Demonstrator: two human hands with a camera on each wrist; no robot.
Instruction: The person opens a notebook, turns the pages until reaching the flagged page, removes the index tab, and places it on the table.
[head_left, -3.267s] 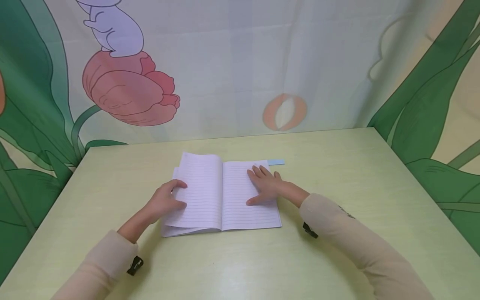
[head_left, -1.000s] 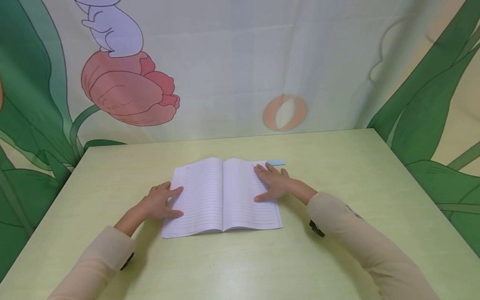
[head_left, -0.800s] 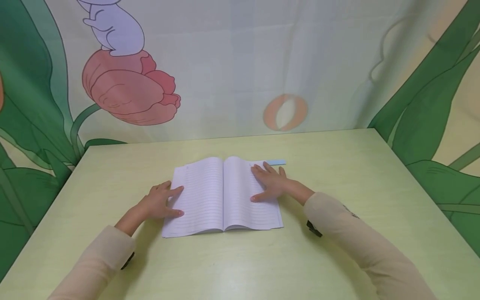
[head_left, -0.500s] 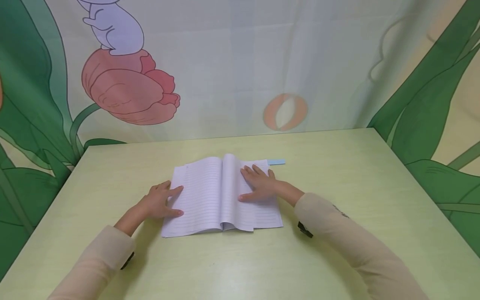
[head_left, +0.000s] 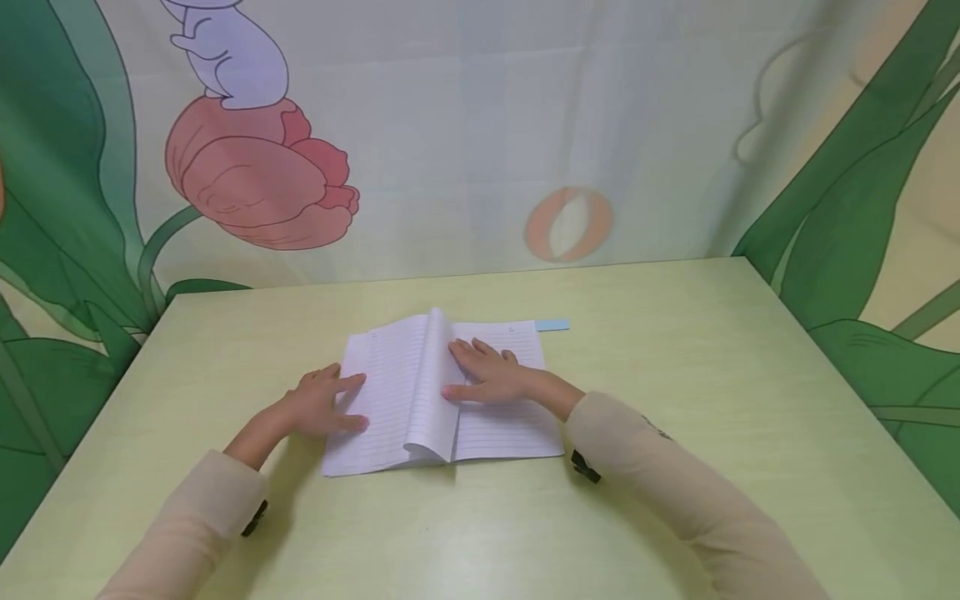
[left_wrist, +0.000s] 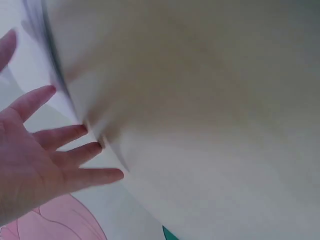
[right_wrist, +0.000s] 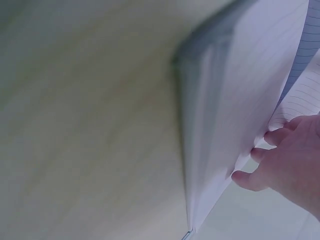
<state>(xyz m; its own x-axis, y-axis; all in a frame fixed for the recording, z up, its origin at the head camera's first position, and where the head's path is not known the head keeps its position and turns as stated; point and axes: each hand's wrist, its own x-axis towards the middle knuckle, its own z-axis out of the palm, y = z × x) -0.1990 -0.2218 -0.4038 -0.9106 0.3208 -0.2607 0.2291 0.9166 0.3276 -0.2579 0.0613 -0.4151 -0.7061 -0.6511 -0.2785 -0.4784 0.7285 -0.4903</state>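
Observation:
An open lined notebook (head_left: 390,400) lies on the table. One leaf (head_left: 432,383) stands curled up near the spine, bending over toward the left page. My right hand (head_left: 491,375), fingers spread and fairly straight, rests against that leaf just right of the spine. In the right wrist view its fingertips (right_wrist: 242,179) touch the paper. My left hand (head_left: 321,402) lies at the notebook's left edge, thumb and index finger on the page. The left wrist view shows its extended fingers (left_wrist: 102,176) along that edge. A light blue tab (head_left: 552,325) sticks out at the notebook's upper right.
The pale wooden table (head_left: 480,533) stretches around the notebook on all sides. Behind it hangs a curtain (head_left: 465,150) printed with a flower, a rabbit and leaves. Both beige sleeves (head_left: 660,475) carry a black wrist strap or clip.
My right hand has slid left from the right page toward the spine, pushing a leaf that bulged, then curled over to the left. The left hand has shifted slightly outward since the first frame.

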